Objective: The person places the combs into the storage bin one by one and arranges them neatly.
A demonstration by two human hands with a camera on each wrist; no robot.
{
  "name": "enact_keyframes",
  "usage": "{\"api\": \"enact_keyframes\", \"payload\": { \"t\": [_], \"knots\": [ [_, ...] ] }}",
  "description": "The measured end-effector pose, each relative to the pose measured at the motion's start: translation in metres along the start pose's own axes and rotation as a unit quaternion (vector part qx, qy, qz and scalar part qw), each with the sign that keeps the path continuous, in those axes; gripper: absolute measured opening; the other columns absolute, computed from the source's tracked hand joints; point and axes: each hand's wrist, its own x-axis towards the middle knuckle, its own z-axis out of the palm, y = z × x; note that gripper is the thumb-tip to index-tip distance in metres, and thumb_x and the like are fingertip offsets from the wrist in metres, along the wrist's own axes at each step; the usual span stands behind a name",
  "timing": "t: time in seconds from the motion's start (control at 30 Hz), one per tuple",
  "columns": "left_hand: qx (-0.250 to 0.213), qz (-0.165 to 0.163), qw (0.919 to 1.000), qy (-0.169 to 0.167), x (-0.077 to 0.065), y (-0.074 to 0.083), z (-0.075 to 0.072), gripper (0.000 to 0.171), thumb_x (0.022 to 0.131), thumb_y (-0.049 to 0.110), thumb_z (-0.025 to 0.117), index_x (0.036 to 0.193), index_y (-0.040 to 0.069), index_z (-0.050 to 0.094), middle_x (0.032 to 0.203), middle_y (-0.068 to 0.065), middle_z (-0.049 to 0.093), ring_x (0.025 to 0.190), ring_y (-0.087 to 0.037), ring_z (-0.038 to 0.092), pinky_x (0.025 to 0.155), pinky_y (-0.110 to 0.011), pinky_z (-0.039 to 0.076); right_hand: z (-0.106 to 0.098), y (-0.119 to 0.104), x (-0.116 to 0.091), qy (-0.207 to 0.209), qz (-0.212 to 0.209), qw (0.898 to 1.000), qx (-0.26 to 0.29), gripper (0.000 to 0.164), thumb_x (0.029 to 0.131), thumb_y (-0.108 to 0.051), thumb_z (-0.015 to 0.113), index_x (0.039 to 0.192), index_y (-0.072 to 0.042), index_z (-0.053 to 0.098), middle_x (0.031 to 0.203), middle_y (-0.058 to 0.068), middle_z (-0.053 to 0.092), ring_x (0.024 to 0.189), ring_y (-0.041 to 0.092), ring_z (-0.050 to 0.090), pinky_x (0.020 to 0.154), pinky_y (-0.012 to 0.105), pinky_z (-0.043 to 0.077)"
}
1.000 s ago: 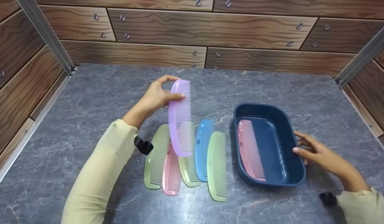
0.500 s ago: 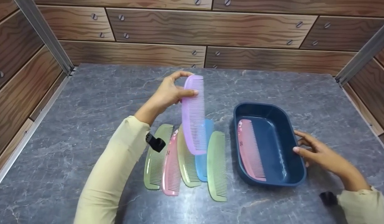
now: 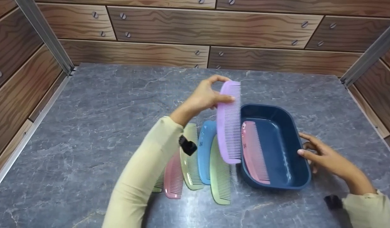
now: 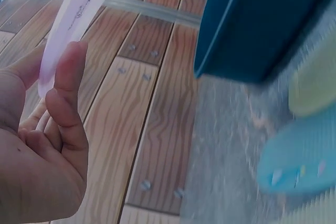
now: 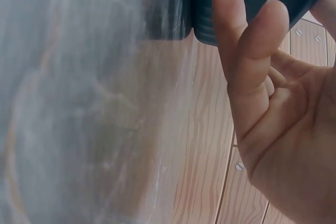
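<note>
My left hand [image 3: 206, 96] holds a purple comb [image 3: 228, 126] upright near its top end, thumb across the teeth. The comb hangs over the left rim of a dark blue plastic tub [image 3: 278, 152], overlapping it in the head view. Inside the tub, along its left wall, lies a pink comb [image 3: 255, 155]. At the tub's right side, my right hand [image 3: 324, 158] grips the wall, thumb over the rim and fingers outside. In the right wrist view, fingertips [image 5: 268, 24] rest against the tub's outer wall. The purple comb [image 4: 68, 30] also shows between thumb and fingers in the left wrist view.
Left of the tub, a row of combs lies on the grey marbled table [image 3: 119, 95]: a light green comb [image 3: 220, 180], a blue comb [image 3: 206, 152], a yellowish comb [image 3: 191, 164], a pink comb [image 3: 174, 180] and a mostly hidden green comb [image 3: 158, 183]. Wood-patterned walls [image 3: 182, 28] surround it.
My left hand has carried the purple comb rightward, from above the row of combs to the tub's left rim. The right hand and the tub have stayed in place.
</note>
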Motion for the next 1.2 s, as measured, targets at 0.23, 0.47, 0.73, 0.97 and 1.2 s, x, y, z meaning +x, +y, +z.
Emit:
{"api": "enact_keyframes", "payload": {
  "t": [0.23,0.47,0.73,0.97,1.2],
  "knots": [
    [-0.046,0.013,0.9987,-0.016,0.013,-0.005,0.028,0.051,0.072,0.004,0.076,0.116,0.014,0.052,0.095,-0.018,0.066,0.069,-0.022,0.067,0.057,-0.031,0.055,0.000,-0.001,0.000,0.002,-0.004,1.000,0.002,0.057,0.096,-0.013,0.047,0.144,-0.003,0.017,0.091,-0.002,0.055,0.056,0.013,0.055,0.046,0.034,0.048],
    [-0.039,0.017,0.9989,-0.021,0.018,-0.013,0.045,0.047,0.073,0.007,0.076,0.113,0.015,0.052,0.089,-0.016,0.067,0.063,-0.017,0.065,0.051,-0.027,0.049,0.001,-0.001,0.001,0.000,0.002,1.000,0.005,0.058,0.096,-0.014,0.047,0.144,-0.003,0.017,0.091,-0.001,0.055,0.057,0.012,0.053,0.045,0.034,0.048],
    [-0.072,0.003,0.9969,-0.031,0.025,-0.015,0.067,0.047,0.073,0.003,0.076,0.111,0.014,0.052,0.087,-0.015,0.065,0.065,-0.018,0.066,0.055,-0.031,0.055,0.002,0.000,0.001,0.006,0.009,1.000,0.000,0.058,0.096,-0.015,0.047,0.144,-0.003,0.017,0.091,0.000,0.054,0.058,0.011,0.053,0.046,0.035,0.049],
    [-0.060,-0.004,0.9971,-0.047,0.030,-0.020,0.086,0.045,0.073,0.003,0.076,0.110,0.013,0.052,0.084,-0.010,0.062,0.059,-0.016,0.062,0.048,-0.026,0.051,0.001,-0.002,0.001,0.007,0.021,1.000,-0.003,0.059,0.096,-0.017,0.048,0.144,-0.005,0.017,0.095,0.006,0.050,0.059,0.014,0.058,0.047,0.036,0.050],
    [-0.033,-0.011,0.9989,-0.031,0.032,-0.026,0.102,0.046,0.071,0.007,0.078,0.110,0.017,0.054,0.084,-0.005,0.058,0.056,-0.011,0.056,0.044,-0.020,0.041,0.002,-0.003,0.000,0.005,0.030,1.000,0.002,0.061,0.095,-0.019,0.049,0.145,-0.006,0.017,0.110,0.022,0.044,0.062,0.015,0.060,0.049,0.036,0.051]
  ]
}}
